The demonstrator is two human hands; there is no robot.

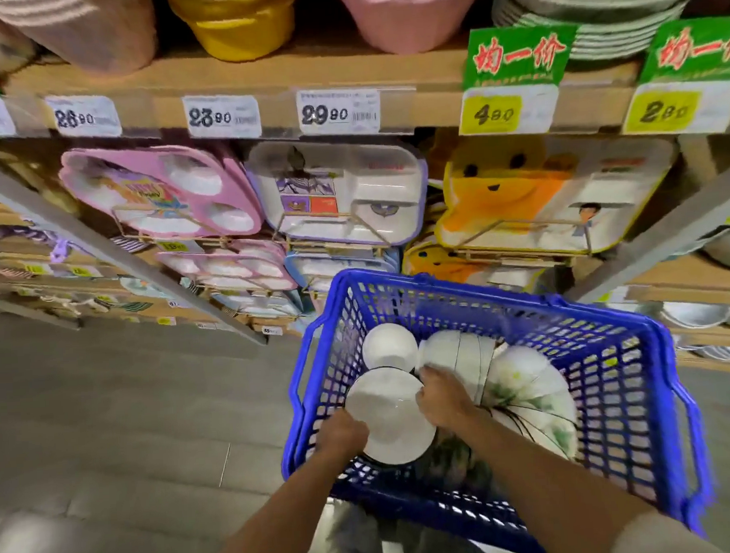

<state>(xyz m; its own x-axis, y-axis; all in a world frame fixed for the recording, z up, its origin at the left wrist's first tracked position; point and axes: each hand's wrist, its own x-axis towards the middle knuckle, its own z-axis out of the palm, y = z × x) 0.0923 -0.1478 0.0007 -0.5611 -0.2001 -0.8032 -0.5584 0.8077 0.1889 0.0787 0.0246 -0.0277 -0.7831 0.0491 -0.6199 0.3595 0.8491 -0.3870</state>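
A blue plastic shopping basket [640, 393] sits in front of me, filled with white crockery. Both hands reach into it. My left hand [342, 434] grips the near left edge of a white bowl [389, 416]. On that bowl's right rim my right hand [441, 395] curls its fingers. Behind the bowl lies a smaller white bowl [390, 347] and a row of stacked white bowls [460, 356] on their sides. Green-patterned bowls [530, 390] lie to the right.
Wooden store shelves [260, 76] stand ahead with price tags. Children's divided trays hang on racks: pink [160, 189], white [342, 188], orange [502, 193]. Metal bowls [695, 314] sit low right. Grey tiled floor [108, 416] lies to the left.
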